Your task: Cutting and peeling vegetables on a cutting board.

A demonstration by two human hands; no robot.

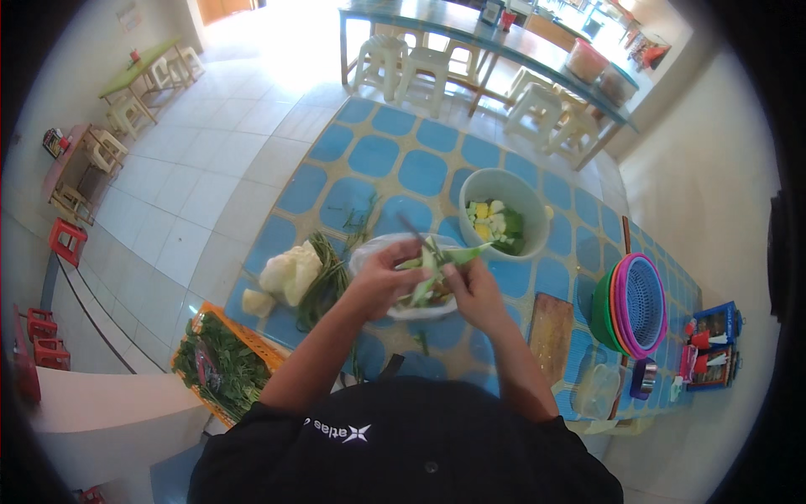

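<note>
My left hand [391, 280] is closed around a pale green vegetable piece [428, 261]. My right hand [476, 293] grips what looks like a knife [412, 227], its blurred blade slanting up and left; the handle is hidden. A green leafy strip [467, 254] sticks out above my right fingers. Below both hands lies a white plastic bag [371, 244] with green trimmings in it. Beyond my right hand, a pale plastic tub [534, 217] holds yellow chunks, pale pieces and green leaves. Left of my hands are a bundle of long beans [324, 277] and a whitish cauliflower or cabbage head [293, 271].
An orange crate [204, 372] of leafy greens stands at the table's left edge. To the right are a wooden cutting board [551, 337], stacked colored colanders [633, 305] and a clear plastic container [597, 390]. Stools [425, 69] stand under the far table [434, 16].
</note>
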